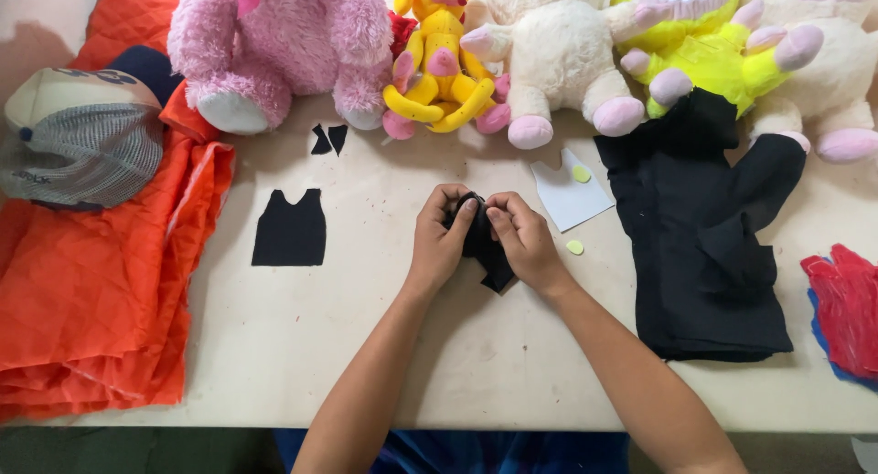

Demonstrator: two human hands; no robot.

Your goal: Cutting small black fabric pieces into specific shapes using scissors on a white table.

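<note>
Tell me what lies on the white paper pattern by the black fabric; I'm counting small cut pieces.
One small yellow-green felt circle lies on the white paper pattern. A second circle lies just off it on the table. Anything underneath the pattern is hidden.

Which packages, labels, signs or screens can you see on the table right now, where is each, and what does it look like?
No packages, signs or screens in view.
Cap: far left, lying on the orange quilted fabric; cream crown with dark printed marks, grey mesh back, small dark mark on the brim.
White paper pattern: right of the hands, vest-shaped, blank, not a label.
</note>
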